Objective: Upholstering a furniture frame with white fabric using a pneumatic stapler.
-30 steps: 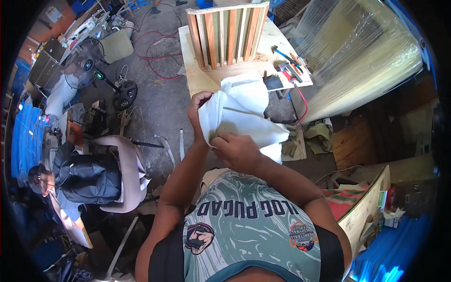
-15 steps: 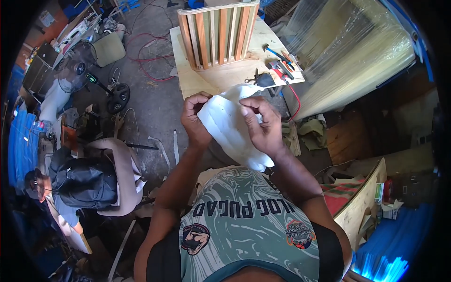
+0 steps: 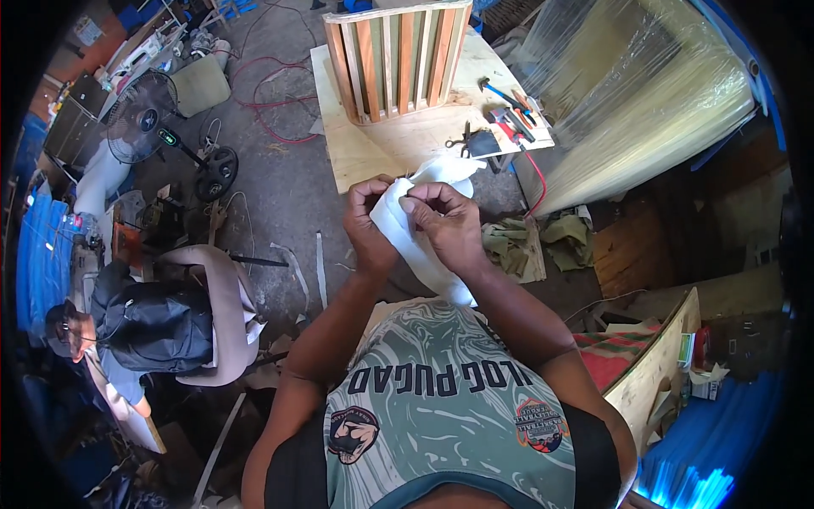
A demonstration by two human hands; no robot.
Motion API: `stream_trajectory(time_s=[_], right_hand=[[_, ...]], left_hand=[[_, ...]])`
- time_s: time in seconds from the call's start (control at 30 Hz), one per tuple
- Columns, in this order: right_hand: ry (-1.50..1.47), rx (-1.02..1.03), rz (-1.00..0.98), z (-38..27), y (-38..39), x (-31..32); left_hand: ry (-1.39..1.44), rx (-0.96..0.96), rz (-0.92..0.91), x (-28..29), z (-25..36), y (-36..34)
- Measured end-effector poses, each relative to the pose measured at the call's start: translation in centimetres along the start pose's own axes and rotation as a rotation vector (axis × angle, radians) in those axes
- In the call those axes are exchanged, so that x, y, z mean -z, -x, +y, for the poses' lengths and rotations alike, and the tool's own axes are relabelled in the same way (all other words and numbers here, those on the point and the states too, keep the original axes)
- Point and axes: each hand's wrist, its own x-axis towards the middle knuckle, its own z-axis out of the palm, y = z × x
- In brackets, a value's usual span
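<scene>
A white sheet of soft material (image 3: 398, 242), folded and crumpled, is held up between my two hands in front of my chest. My left hand (image 3: 370, 222) grips its left edge, fingers curled over the top. Just to the right, my right hand (image 3: 445, 225) pinches the same material, thumb bent against it near my left fingertips. Beyond them is a plywood-topped table (image 3: 365, 153) carrying an upright wooden slatted frame (image 3: 398, 64), with scissors (image 3: 460, 141), a blue-handled hammer (image 3: 500, 92) and other hand tools at its right side.
Left are a standing fan (image 3: 142, 119), a person (image 3: 66, 331) beside a black backpack (image 3: 161, 327) on a padded chair (image 3: 225, 356), and clutter. Plastic-wrapped foam (image 3: 636, 102) stands right. Green cloth (image 3: 566, 242), red hoses and cords lie on the floor. A plywood piece (image 3: 644, 382) is lower right.
My hands have come closer together. My right hand rose from the material's lower part to pinch near its top. The sheet is now gathered narrower, showing more of the scissors and table behind.
</scene>
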Motion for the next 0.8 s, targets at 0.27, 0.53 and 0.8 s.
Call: stream_trajectory(time_s=[0.27,0.53,0.8], right_hand=[[-0.067,0.034,-0.108,0.4,0.0,1.0],[-0.274,-0.289,-0.126,0.8,-2.0,7.4],[0.289,-0.061,0.079,0.9,-2.1,10.2]], left_hand=[[0.016,0.041,-0.03,0.4,-0.3,0.0],[-0.566,-0.43,-0.265,2.5,0.0,-0.6],[-0.669,-0.033,-0.391,2.6,1.2,-2.6]])
